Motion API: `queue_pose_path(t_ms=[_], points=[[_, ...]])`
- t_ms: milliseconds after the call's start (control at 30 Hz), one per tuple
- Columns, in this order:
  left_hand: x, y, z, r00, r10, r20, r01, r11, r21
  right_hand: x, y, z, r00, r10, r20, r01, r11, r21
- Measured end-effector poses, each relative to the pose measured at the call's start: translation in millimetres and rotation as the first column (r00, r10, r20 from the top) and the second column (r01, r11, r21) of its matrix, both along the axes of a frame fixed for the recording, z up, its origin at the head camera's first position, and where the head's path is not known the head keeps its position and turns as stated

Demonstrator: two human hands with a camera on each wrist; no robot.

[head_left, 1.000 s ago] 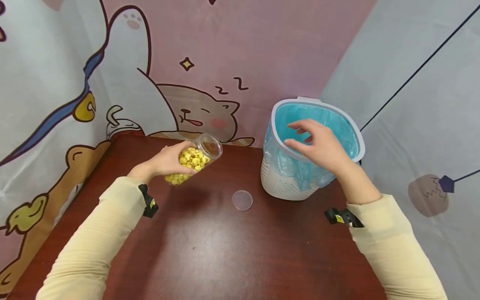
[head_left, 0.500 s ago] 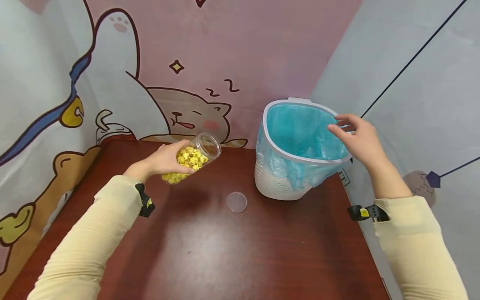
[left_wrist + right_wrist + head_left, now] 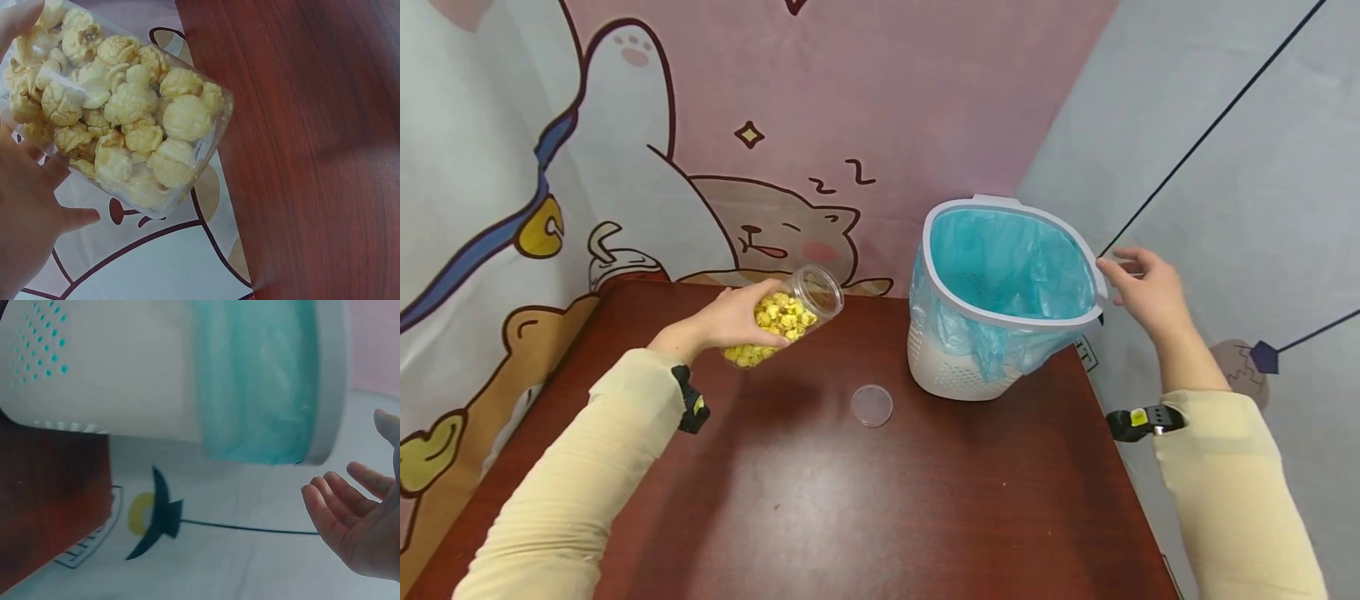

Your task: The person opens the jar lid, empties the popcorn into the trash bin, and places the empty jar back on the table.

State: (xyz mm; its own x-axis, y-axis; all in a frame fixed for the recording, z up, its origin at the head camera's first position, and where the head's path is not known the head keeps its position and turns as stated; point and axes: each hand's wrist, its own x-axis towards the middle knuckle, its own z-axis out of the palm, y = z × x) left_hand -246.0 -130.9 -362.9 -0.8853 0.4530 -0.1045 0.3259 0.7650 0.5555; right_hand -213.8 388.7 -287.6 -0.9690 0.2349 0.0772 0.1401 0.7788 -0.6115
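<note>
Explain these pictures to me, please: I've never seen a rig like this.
There is no machine here, just someone's two bare hands at work. The wide picture comes from a camera on the head; the two close ones, from one on each wrist. The left hand holds a tilted clear jar of yellow popcorn. The right hand, holding nothing, is beside a white bin with a blue liner. The bin stands on the reddish-brown table, where a round clear disc also lies.
</note>
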Motion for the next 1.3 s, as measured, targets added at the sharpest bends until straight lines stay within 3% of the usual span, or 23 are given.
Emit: queue_pose_path(t_ms=[200,367,533,800,1000,1300], points=[[-2.4,3.0,0.4,1.0,-0.008,-0.009,0.008,1.0,0.007,-8.6,8.9,-23.0,0.997,-0.05,0.065,0.061,0.982,-0.176],[-2.6,3.8,0.2,1.0,-0.019,-0.017,0.018,1.0,-0.012,-13.5,14.9,-39.2,0.991,-0.069,0.11,0.103,0.933,-0.345],[-4.3,4.9,0.6,0.999,-0.025,-0.023,0.025,1.0,-0.019,-15.7,18.8,-41.1,0.992,-0.051,0.119,0.099,0.887,-0.45],[-6.2,8.6,4.9,0.999,-0.036,-0.036,0.035,0.999,-0.016,-18.4,19.9,-34.7,0.99,-0.036,0.134,0.095,0.879,-0.466],[-10.5,16.4,15.7,0.998,-0.038,-0.052,0.037,0.999,-0.012,-18.7,19.1,-35.0,0.993,-0.04,0.114,0.092,0.862,-0.498],[-23.6,32.1,31.4,0.998,-0.068,0.013,0.067,0.996,0.063,-18.3,19.1,-39.3,0.996,-0.034,0.087,0.072,0.87,-0.488]])
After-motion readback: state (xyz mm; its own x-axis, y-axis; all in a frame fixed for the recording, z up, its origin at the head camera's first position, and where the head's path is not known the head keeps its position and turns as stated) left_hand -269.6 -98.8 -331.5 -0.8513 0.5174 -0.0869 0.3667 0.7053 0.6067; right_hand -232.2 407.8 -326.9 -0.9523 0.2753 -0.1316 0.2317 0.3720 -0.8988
